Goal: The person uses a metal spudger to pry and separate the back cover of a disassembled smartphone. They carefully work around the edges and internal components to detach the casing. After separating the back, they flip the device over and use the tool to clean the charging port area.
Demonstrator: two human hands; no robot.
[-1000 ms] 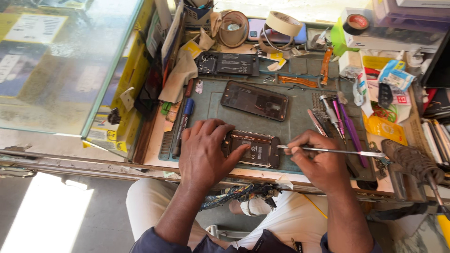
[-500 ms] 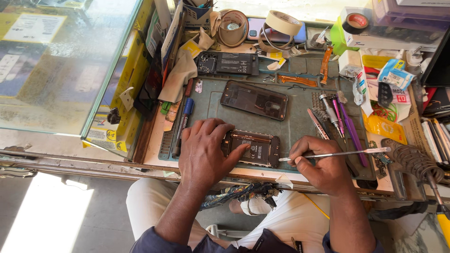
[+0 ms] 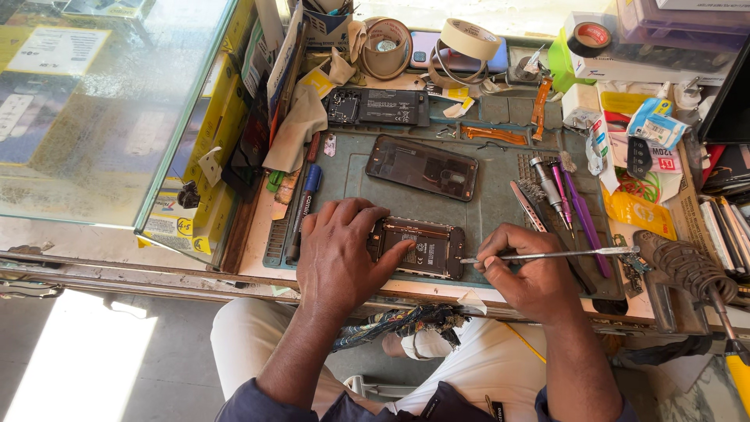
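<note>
Left hand [image 3: 337, 254] pins opened phone [image 3: 419, 248] flat on mat [image 3: 500, 195] at bench front. Right hand [image 3: 530, 270], fingers pinching tweezers [image 3: 547, 254], tip at phone's edge. Back cover [image 3: 422, 167] off, lying beyond; internals exposed, reassembly undone.

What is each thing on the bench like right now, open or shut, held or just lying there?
Opened dark phone: back off, insides showing, pinned flat by the left hand.
Thin metal tweezers: in the right hand's grip, tip at the phone's right edge.
Dark phone back cover: lying loose on the green mat.
Cream tape roll: tilted on the clutter, untouched.
Blue-capped marker: capped, lying flat.
</note>
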